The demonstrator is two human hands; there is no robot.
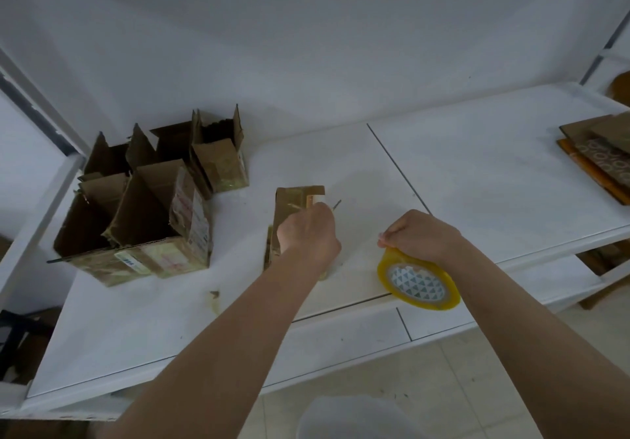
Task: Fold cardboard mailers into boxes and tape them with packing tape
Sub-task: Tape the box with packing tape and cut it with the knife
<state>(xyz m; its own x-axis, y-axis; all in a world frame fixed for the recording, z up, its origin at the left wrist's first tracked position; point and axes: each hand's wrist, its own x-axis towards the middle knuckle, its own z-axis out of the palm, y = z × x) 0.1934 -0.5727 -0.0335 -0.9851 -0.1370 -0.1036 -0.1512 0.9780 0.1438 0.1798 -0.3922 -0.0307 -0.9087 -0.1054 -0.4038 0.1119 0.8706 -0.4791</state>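
**Taping a small box at the white table**

Nearest the camera, the right hand (421, 235) is gripping the yellowish roll of clear packing tape (418, 280), held on edge just above the white tabletop (477, 183). Just beyond and to its left, the left hand (308, 234) is curling its fingers over the small brown cardboard box (295, 196) standing on the table. Farther left, a cluster of open-topped brown cardboard boxes (146, 206) is standing. Far right, flat brown cardboard mailers (600, 152) are lying stacked.
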